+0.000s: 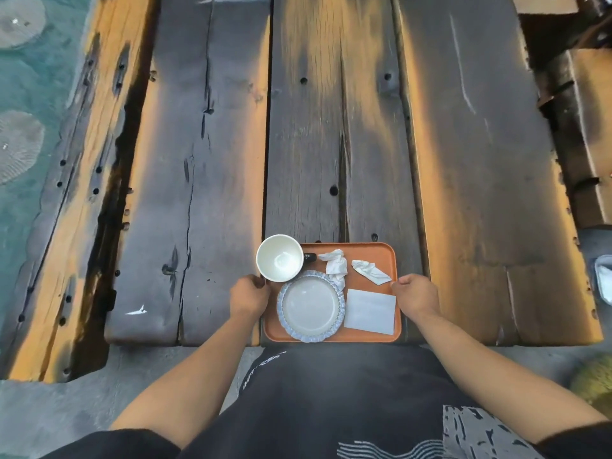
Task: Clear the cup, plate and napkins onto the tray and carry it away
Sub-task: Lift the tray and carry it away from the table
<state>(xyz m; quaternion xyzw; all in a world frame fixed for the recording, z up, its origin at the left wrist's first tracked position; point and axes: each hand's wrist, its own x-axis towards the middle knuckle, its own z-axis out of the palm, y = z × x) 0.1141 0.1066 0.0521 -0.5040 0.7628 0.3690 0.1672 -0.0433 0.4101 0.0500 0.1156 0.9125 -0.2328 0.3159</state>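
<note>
Both hands are gripping the tray [371, 251] at lower centre: left hand [249, 295] and right hand [418, 296] clamping opposite edges, balancing it for lifting. Cup [280, 258], plate [311, 306] and napkins [370, 311] are sitting loaded aboard, over the tabletop [331, 127] edge.

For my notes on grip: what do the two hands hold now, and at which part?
Both hold the orange tray: the left hand grips its left edge, the right hand its right edge, each about midway along the side.
</note>
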